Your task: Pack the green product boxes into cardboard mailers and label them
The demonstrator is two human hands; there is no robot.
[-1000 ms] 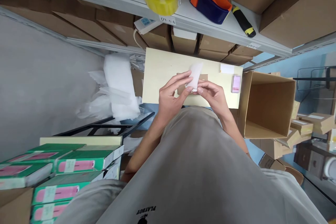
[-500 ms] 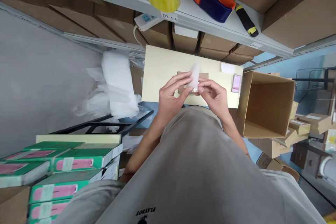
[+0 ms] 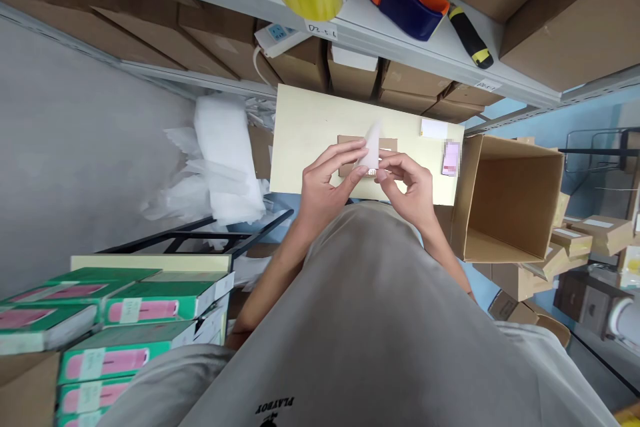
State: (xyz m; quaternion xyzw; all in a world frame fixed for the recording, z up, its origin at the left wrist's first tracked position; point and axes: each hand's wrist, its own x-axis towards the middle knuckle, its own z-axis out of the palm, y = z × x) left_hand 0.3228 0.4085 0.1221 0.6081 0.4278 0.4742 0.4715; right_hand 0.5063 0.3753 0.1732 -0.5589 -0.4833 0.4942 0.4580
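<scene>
In the head view a folded or curled white paper sheet (image 3: 371, 152) with a barcode-like strip along its lower edge stands between my hands. My left hand (image 3: 331, 177) pinches it from the left, thumb low and fingers behind. The thumb and forefinger of my right hand (image 3: 411, 185) close together at its lower right corner. Directly under the sheet, a small flat brown cardboard box (image 3: 346, 144) lies on the pale yellow tabletop (image 3: 305, 127), partly covered by my fingers. A bit of white shows on the box behind the right fingers.
On the shelf above are yellow tape (image 3: 313, 3), an orange-and-blue tape dispenser (image 3: 407, 3) and a black-and-yellow cutter (image 3: 470, 37). An open carton (image 3: 510, 200) stands right of the table. White foam wrap (image 3: 225, 160) and green boxes (image 3: 150, 303) are at left.
The white sheet's top leans slightly more to the right, and more white shows beside the right fingers. Both hands stay nearly in place.
</scene>
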